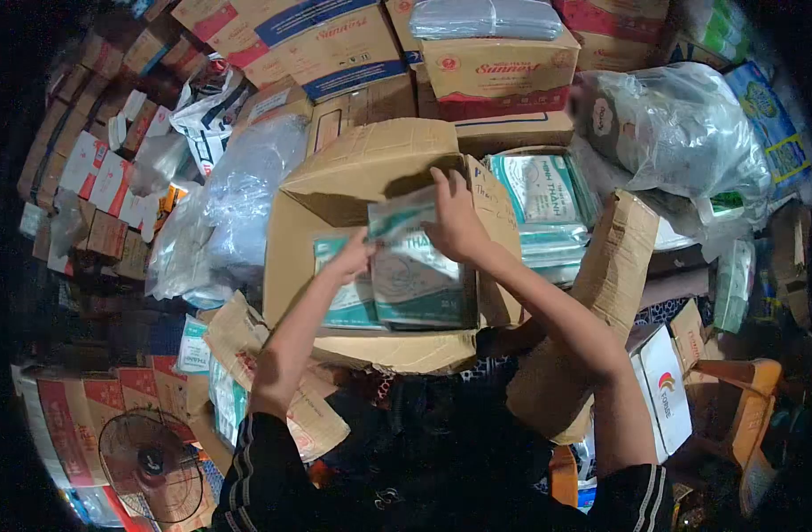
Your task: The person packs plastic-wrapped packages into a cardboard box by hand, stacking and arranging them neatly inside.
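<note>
An open cardboard box (286,253) stands in front of me, with green and white plastic packets (342,303) inside. Over its right half lies another such packet (421,284), its upper end slightly blurred. My left hand (351,257) is at this packet's left edge, fingers pressed together; what they pinch is too small to make out. My right hand (455,217) is above the packet's upper right corner, fingers spread and pointing toward the box's back flap.
Stacked green packets (543,191) are right of the box. Clear plastic bags (251,177) lie left, a large bag (676,133) back right. Sealed cartons (508,75) rise behind. A fan (151,463) is lower left, an orange chair (743,372) lower right.
</note>
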The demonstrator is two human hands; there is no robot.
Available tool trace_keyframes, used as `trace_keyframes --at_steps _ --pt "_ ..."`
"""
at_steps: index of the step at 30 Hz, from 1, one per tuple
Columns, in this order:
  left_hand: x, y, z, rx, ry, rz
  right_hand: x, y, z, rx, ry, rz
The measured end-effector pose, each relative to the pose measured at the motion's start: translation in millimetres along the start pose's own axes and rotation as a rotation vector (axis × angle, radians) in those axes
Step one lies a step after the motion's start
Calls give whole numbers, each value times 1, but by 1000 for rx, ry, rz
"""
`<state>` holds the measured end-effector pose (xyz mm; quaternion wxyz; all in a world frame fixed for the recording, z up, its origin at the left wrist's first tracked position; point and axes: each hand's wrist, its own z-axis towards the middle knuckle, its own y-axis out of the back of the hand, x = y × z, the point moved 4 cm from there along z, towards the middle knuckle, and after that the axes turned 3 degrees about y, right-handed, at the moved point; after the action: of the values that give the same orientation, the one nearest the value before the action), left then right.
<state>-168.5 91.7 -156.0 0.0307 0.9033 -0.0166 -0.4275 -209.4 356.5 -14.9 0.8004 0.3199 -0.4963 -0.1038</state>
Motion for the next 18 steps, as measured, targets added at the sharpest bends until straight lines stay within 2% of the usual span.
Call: trace_keyframes --at_steps 2,5,7,10,12,16,18 --pt "31 -6 29 51 49 -73 3 -3 -2 4 82 -112" --pt "44 -6 33 100 67 78 1 -8 -7 26 174 -240" --pt "48 -3 32 -17 108 190 -1 -12 -7 40 226 -279" --pt "61 3 51 -145 -293 595 -5 -14 -6 58 246 -255" --pt "60 -2 54 -82 -359 642 -5 -15 -8 120 263 -291" --pt "48 -9 41 -169 -306 779 -3 -23 -13 381 173 -312" --pt "24 -17 30 -171 -184 927 2 -15 -15 447 270 -331"
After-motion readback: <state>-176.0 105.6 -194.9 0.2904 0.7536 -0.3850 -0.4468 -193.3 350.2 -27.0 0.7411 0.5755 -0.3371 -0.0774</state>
